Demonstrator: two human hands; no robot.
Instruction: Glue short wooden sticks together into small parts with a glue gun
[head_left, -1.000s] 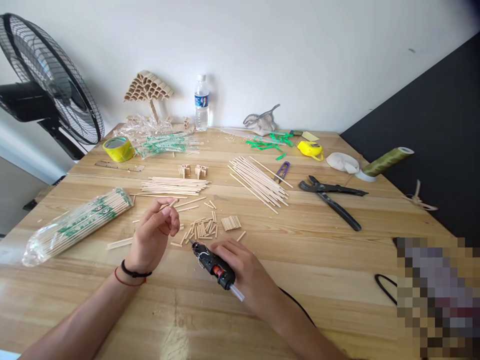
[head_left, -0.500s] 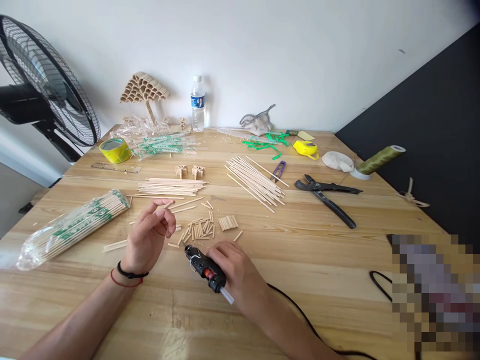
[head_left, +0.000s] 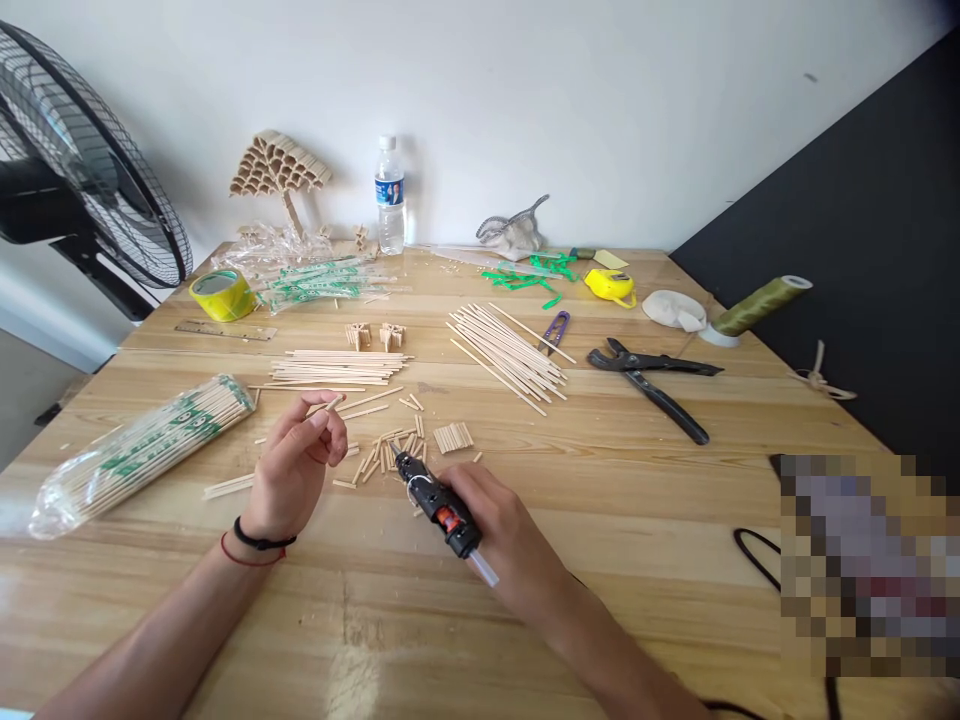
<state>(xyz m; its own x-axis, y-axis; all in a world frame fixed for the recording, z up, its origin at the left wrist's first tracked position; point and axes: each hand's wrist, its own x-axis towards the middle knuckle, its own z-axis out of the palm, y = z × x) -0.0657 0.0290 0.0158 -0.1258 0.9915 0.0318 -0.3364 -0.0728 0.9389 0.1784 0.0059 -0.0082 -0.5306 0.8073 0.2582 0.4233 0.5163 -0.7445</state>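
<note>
My left hand [head_left: 296,455] is raised over the table, thumb and fingers pinching a short piece of wooden stick [head_left: 334,403]. In my right hand [head_left: 499,520] is a black hot glue gun [head_left: 435,500], with a clear glue stick poking out of its rear. Its nozzle points up and left, above a scatter of short stick pieces [head_left: 367,466]. Just beyond the gun lies a flat row of short sticks [head_left: 454,437] set side by side. Two small stick assemblies [head_left: 358,336] stand behind a bundle of long sticks [head_left: 337,367].
A bagged bundle of sticks [head_left: 150,450] lies left. More long sticks [head_left: 510,355], purple snips [head_left: 556,330], black pliers [head_left: 652,385] and a yellow tape measure [head_left: 610,286] lie right. At the back are a water bottle [head_left: 390,200] and a tree-like stick model [head_left: 281,170]. A fan [head_left: 82,170] stands left.
My right hand has moved the glue gun right and slightly away from me, farther from my left hand. My left hand keeps its pinch on the stick piece. The view has shifted slightly.
</note>
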